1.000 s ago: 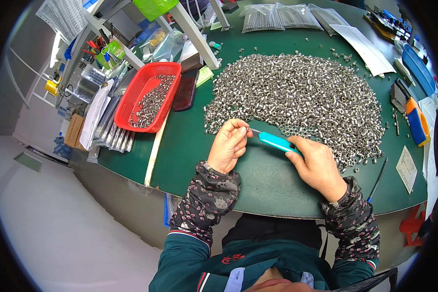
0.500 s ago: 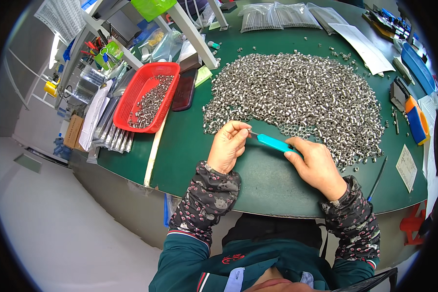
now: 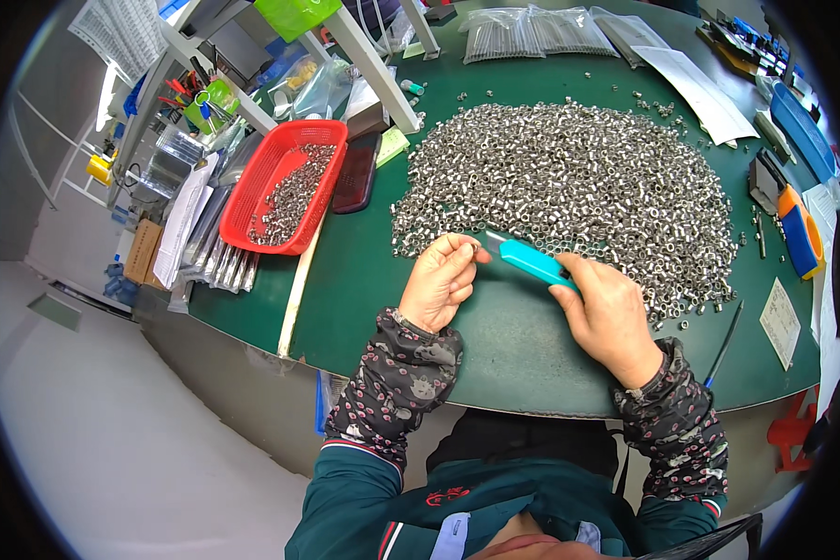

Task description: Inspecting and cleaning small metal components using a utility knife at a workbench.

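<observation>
My right hand (image 3: 609, 315) is closed round the handle of a teal utility knife (image 3: 532, 261). Its blade sticks out to the left, close to the fingertips of my left hand (image 3: 441, 280) but apart from them. Thumb and forefinger of that left hand pinch a small metal ring, mostly covered by the fingers. Just beyond both hands spreads a wide heap of small silvery metal rings (image 3: 569, 177) on the green table (image 3: 523, 359).
A red plastic basket (image 3: 243, 201) with more rings stands at the left, beside a dark phone (image 3: 356, 174). A pen (image 3: 724, 345), a paper tag (image 3: 779, 323) and an orange-and-blue tool (image 3: 801, 233) lie at the right. Clear bags of thin rods (image 3: 532, 35) lie at the back.
The knife has drawn slightly away from my left fingertips, its blade now showing apart from the ring and tipped a little upward. My left hand has hardly moved.
</observation>
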